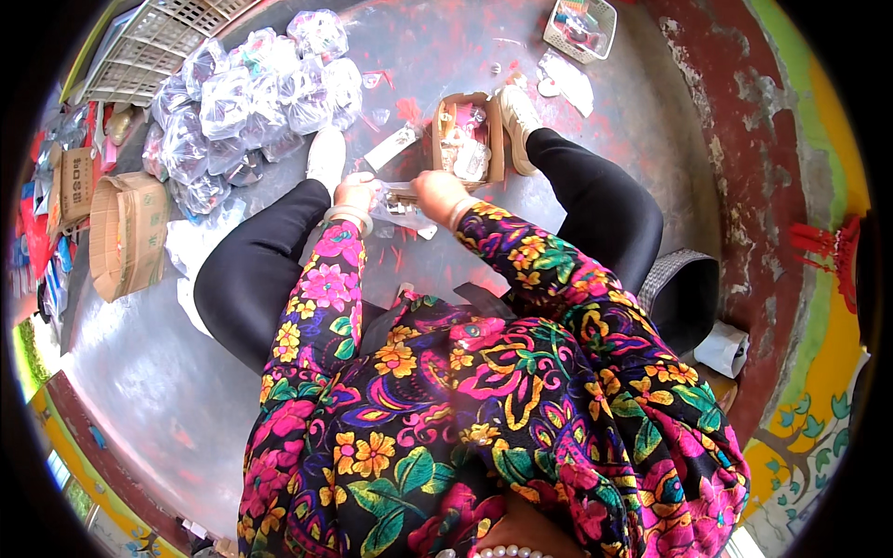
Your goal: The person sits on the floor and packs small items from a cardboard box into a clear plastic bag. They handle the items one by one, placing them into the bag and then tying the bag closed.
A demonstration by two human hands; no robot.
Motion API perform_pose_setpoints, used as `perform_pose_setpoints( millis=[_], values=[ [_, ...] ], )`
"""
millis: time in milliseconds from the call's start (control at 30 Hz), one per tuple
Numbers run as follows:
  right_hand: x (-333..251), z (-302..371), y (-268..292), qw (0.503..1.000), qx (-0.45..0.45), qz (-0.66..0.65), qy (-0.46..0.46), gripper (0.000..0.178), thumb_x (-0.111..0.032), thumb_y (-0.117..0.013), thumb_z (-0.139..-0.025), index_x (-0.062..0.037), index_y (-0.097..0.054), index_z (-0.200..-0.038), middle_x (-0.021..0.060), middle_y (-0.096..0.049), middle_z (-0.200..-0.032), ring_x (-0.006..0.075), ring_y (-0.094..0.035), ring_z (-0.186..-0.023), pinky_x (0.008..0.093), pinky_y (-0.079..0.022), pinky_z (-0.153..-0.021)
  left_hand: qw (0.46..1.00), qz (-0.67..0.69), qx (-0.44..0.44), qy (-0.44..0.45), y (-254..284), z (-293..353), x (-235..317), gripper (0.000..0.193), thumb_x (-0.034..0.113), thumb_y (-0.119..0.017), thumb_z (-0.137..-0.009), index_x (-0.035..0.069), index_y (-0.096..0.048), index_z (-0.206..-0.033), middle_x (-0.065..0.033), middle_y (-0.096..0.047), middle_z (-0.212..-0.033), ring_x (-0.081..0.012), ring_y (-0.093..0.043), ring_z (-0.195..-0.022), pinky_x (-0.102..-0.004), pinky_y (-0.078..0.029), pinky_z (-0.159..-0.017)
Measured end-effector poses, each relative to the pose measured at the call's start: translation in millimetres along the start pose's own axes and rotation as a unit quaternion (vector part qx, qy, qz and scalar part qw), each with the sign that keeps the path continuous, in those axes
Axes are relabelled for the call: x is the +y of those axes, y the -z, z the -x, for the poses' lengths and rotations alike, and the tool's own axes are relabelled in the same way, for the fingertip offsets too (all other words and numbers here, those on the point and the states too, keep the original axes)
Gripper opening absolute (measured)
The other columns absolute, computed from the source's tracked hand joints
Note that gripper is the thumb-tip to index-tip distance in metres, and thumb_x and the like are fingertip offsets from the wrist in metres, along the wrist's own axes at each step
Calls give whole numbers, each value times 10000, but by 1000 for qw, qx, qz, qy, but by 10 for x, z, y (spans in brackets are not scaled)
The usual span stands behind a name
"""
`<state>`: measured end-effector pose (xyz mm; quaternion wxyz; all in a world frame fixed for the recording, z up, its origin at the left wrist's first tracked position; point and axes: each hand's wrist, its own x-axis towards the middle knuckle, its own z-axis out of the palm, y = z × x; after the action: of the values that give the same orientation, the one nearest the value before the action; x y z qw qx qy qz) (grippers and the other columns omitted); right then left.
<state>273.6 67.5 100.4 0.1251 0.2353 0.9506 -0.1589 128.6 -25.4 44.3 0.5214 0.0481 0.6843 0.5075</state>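
Between my hands, low over the floor, a clear plastic bag (pixel 398 216) is stretched with something small inside that I cannot make out. My left hand (pixel 355 192) is closed on the bag's left edge. Fingers of my right hand (pixel 439 193) pinch its upper right side. Just beyond my right hand stands an open cardboard box (pixel 497 153) filled with small packaged items, some pink and some white. A pale, flat strip-shaped packet (pixel 391 147) lies on the floor just beyond the bag.
A large heap of filled clear bags (pixel 246 107) lies far left, beside a white plastic crate (pixel 167 46). Another open cardboard box (pixel 130 237) stands at left. A small white basket (pixel 605 42) sits far right. Near my right knee is a black bin (pixel 688 288).
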Motion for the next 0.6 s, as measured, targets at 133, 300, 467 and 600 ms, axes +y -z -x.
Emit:
perform_pose_setpoints(
  millis=[133, 300, 467, 600],
  values=[
    [-143, -79, -275, 998, -51, -10, 27, 114, -67, -523, -686, -38, -624, -730, 152, -613, -721, 280, -609, -711, 356, -483, -632, 998, -35, 30, -37, -22, 15, -77, 413, -110, -412, -668, -10, -493, -1060, -127, -603, -860, -149, -518, -508, -243, -403, -427],
    [-97, -169, -374, 983, -153, -82, -64, 123, -79, -534, -703, -11, -620, -760, 162, -615, -712, 265, -616, -728, 340, -484, -654, 994, -15, 81, -66, -40, 41, -162, 362, -91, -401, -681, 2, -539, -1002, -124, -615, -854, -142, -535, -539, -247, -417, -454],
    [64, -361, -962, 944, -102, -183, -255, 244, -233, -602, -699, -30, -635, -831, 149, -622, -815, 270, -600, -815, 338, -470, -715, 993, 5, 105, -45, -33, 26, -200, 291, -72, -448, -694, 3, -567, -949, -104, -610, -767, -136, -523, -518, -255, -416, -445],
    [151, -390, -1158, 977, -189, -21, -96, 412, -459, -578, -693, -78, -655, -831, 128, -620, -842, 273, -590, -821, 337, -464, -719, 993, 37, 114, -14, -72, 65, -194, 252, -63, -498, -692, 4, -579, -921, -83, -590, -697, -134, -518, -495, -257, -415, -443]
  ],
)
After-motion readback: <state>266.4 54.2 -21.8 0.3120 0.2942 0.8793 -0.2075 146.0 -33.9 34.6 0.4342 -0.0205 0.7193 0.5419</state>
